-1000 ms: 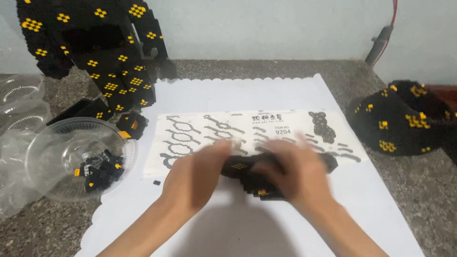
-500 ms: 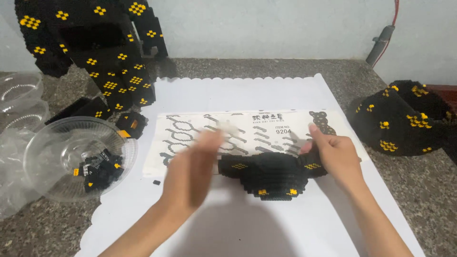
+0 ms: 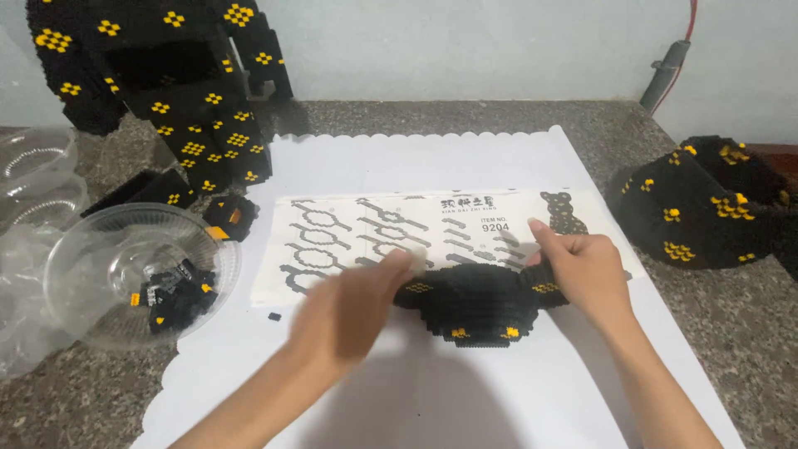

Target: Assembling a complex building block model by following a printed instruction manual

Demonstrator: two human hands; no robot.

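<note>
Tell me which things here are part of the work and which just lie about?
In use: left hand and right hand on the black brick piece; instruction sheet.
Lying about: clear bowl of bricks; tall black build; domed build.

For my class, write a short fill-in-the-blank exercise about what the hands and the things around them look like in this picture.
1. The right hand grips the black brick piece, which carries small ____ markings.
2. The blurred left hand is at that piece's ____ end.
3. The loose bricks lie in a clear plastic ____.
4. The instruction sheet lies on a ____ mat.

Missing words: yellow; left; bowl; white
</note>
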